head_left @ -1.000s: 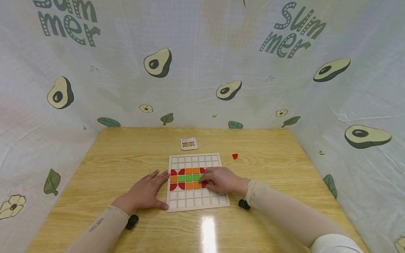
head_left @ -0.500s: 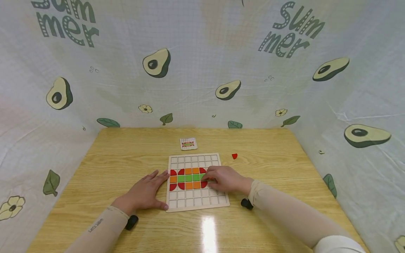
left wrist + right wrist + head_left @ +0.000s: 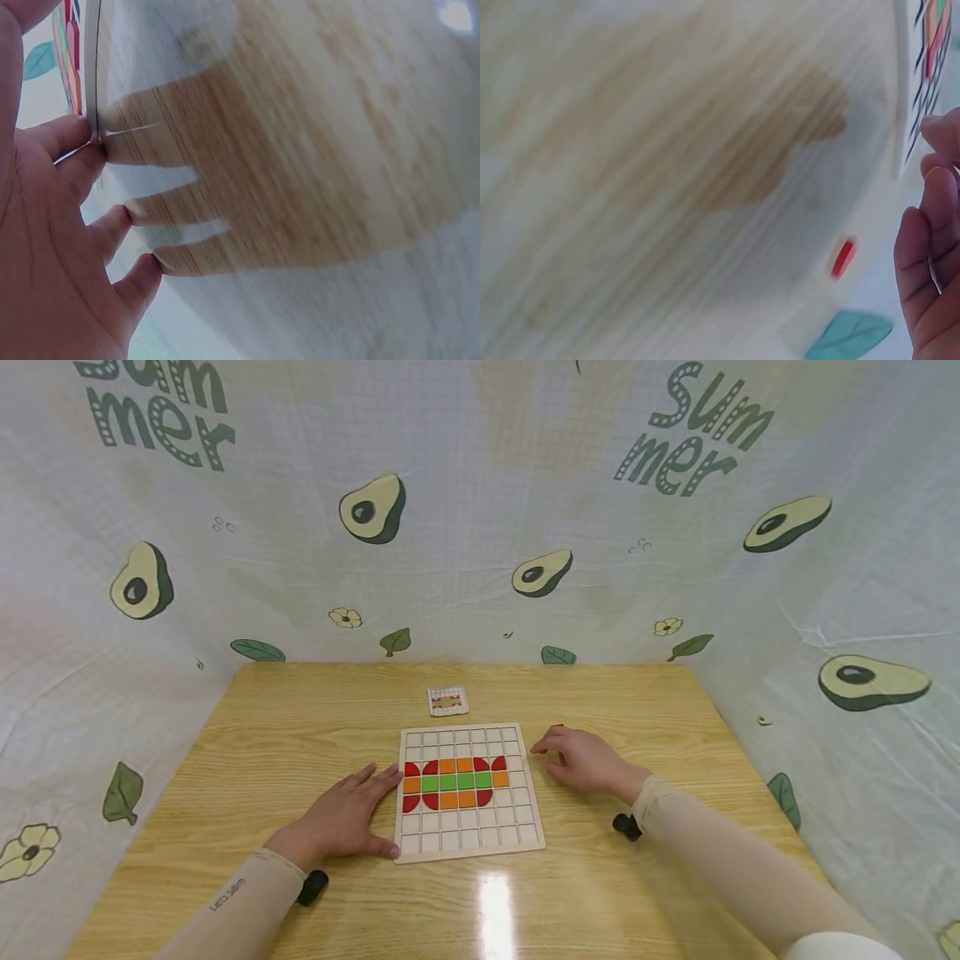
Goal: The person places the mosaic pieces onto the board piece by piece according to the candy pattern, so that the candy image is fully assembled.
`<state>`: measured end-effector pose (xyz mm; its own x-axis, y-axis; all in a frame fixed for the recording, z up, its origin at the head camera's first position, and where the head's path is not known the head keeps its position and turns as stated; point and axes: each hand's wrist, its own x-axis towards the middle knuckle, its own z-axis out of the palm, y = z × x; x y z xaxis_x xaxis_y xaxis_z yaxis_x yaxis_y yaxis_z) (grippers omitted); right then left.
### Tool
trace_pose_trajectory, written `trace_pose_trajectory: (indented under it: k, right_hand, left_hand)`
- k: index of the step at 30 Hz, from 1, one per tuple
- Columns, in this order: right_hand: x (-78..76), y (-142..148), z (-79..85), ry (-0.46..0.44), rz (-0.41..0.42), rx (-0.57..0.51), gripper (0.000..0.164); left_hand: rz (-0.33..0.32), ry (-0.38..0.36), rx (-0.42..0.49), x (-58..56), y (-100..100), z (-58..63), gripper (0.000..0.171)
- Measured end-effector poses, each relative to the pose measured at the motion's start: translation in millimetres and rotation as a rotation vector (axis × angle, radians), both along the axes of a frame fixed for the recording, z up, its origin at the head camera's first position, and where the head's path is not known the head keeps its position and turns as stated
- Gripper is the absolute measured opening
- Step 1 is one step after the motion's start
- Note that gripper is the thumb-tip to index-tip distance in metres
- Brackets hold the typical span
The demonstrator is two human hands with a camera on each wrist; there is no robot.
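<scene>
A pale wooden grid board (image 3: 468, 839) lies on the table, its middle rows bearing red quarter-round, orange square and green square tiles. My left hand (image 3: 341, 818) is spread along the board's left edge, fingertips and thumb touching it; the left wrist view shows those fingers (image 3: 71, 135) at the rim. Just off the board's right side hovers my right hand (image 3: 585, 762), fingers loosely bent and nothing seen between them. A loose red quarter-round tile (image 3: 844, 257) lies on the table beyond that hand, which mostly covers it in the head view.
Behind the board lies a small pattern card (image 3: 447, 701) printed with a similar coloured design. A hanging cloth with avocado prints (image 3: 543, 572) encloses the wooden table (image 3: 337, 702) at the back and sides. Black wrist cameras (image 3: 627, 827) sit beneath both wrists.
My right hand has left the board and moved right, toward the loose red tile. An orange tile and a red tile in the right-hand column are now uncovered. My left hand stays put.
</scene>
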<state>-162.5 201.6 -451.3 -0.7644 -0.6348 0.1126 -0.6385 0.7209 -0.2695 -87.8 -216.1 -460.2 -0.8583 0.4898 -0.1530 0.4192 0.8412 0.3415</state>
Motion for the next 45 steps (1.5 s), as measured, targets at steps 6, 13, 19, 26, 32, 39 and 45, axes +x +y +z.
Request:
trace_pose_trajectory:
  k: [6, 13, 19, 26, 32, 39, 45]
  right_hand:
    - [-15.4, 24, -3.6, 0.013, -0.071, -0.016, 0.030]
    - [-27.0, 35, -4.4, -0.005, -0.134, -0.015, 0.031]
    - [-29.8, 35, -6.0, -0.018, -0.157, 0.030, 0.034]
    - [-31.3, 36, -12.0, -0.008, -0.140, 0.045, 0.030]
    - [-30.1, 36, -13.3, 0.018, -0.115, 0.038, 0.026]
    - [-22.5, 31, -10.3, -0.008, -0.108, 0.044, 0.024]
    - [-16.6, 26, -9.4, -0.020, -0.109, 0.059, 0.026]
  left_hand:
    - [-0.008, 0.008, -0.002, 0.0, -1, -0.9, 0.115]
    - [-0.014, 0.011, -0.002, -0.6, -1, -1.9, 0.115]
    - [-0.011, 0.005, -0.001, -0.5, -1, -1.7, 0.115]
    - [-0.010, 0.008, -0.006, 0.1, 0, -0.6, 0.115]
    - [-0.010, 0.008, -0.006, -0.4, -1, -1.3, 0.115]
    - [-0.010, 0.005, -0.004, -0.1, -1, -0.5, 0.115]
    - [-0.006, -0.002, -0.001, 0.9, 0, 1.9, 0.114]
